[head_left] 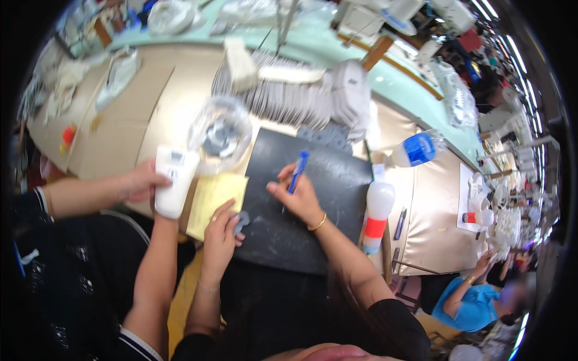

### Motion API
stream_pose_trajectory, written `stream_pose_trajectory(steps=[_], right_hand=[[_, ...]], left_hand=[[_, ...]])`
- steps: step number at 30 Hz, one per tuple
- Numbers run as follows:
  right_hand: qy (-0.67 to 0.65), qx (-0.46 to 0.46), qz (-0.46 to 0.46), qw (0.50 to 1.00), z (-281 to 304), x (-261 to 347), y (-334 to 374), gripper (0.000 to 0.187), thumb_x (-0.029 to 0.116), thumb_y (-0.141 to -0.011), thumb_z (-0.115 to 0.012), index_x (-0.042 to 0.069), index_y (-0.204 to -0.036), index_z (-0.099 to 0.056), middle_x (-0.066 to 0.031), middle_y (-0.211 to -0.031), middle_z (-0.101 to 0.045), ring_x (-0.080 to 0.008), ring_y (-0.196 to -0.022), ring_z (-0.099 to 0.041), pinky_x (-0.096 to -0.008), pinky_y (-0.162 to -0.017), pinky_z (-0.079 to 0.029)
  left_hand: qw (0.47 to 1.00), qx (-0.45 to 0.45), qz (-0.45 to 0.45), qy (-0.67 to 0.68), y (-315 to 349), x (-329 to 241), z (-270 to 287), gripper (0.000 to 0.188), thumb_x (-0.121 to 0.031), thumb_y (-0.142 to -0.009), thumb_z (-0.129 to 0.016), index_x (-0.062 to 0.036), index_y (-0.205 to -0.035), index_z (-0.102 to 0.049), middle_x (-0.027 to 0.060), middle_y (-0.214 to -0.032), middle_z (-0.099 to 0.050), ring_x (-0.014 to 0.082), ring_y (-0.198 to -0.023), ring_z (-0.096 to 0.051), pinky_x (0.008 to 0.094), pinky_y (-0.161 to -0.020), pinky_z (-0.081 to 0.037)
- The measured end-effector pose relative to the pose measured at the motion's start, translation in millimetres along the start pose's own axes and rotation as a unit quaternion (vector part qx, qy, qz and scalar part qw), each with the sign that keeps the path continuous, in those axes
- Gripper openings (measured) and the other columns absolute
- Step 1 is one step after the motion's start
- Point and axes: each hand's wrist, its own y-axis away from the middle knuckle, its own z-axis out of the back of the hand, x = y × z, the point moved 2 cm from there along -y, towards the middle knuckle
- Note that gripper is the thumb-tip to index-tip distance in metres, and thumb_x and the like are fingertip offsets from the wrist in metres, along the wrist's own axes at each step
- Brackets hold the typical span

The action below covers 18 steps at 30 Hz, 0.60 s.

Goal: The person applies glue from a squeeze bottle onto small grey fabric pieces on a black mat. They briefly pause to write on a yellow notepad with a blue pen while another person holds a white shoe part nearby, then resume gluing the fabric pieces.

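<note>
My right hand (pixel 298 198) grips a blue pen (pixel 298 172), held upright above a black board (pixel 274 165). At the board's left edge my left hand (pixel 220 236) has its fingers bent round a small flat grey piece (pixel 242 221). Beside that hand, partly under its fingers, lies a yellow paper (pixel 208 198) with faint writing. Farther off stands a clear plastic bowl (pixel 241 123) with grey pieces (pixel 220 138) in it. Several more flat grey pieces (pixel 325 139) rest along the board's far edge.
On my left another person's hands (pixel 144 180) hold a white cup-shaped thing (pixel 174 183). Behind the board lie rows of stacked grey-white pieces (pixel 283 99). To the right are a white bottle with a red band (pixel 376 216), a blue-labelled water bottle (pixel 418 149) and a dark pen-like tool (pixel 400 224).
</note>
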Motion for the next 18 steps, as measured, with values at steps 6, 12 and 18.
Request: stream_pose_trajectory(steps=[6,12,18], right_hand=[[0.013,0.069,-0.057,0.996,-1.0,19.2,7.9,0.032,0.033,-0.095,-0.055,0.005,-0.111,-0.052,0.0011,-0.06,-0.048,-0.0068,-0.054,-0.047,-0.0247,-0.052,-0.039],[0.086,0.069,-0.023,0.994,-13.1,18.7,11.0,0.036,0.037,-0.098,-0.046,0.004,-0.104,-0.059,-0.0094,-0.062,-0.055,-0.0214,-0.056,-0.058,-0.034,-0.055,-0.044],[0.076,0.096,0.029,0.992,-9.5,17.3,10.6,0.042,0.039,-0.099,-0.039,0.006,-0.094,-0.064,-0.0136,-0.068,-0.061,-0.0312,-0.062,-0.061,-0.0383,-0.06,-0.045]], left_hand=[[0.991,-0.111,-0.073,-0.031,-0.1,9.2,2.2,0.017,-0.003,-0.096,-0.048,0.0058,-0.105,-0.06,0.0118,-0.111,-0.06,0.0107,-0.062,-0.06,0.0209,-0.053,-0.051],[0.973,-0.148,-0.177,0.002,13.1,15.0,-6.8,0.016,-0.002,-0.096,-0.048,0.004,-0.105,-0.06,0.0115,-0.1,-0.06,0.0123,-0.064,-0.06,0.0219,-0.054,-0.051],[0.963,-0.008,-0.261,0.063,47.1,11.7,-55.9,0.012,0.0,-0.095,-0.049,0.0031,-0.099,-0.059,0.018,-0.106,-0.061,0.0186,-0.069,-0.065,0.0276,-0.057,-0.057]])
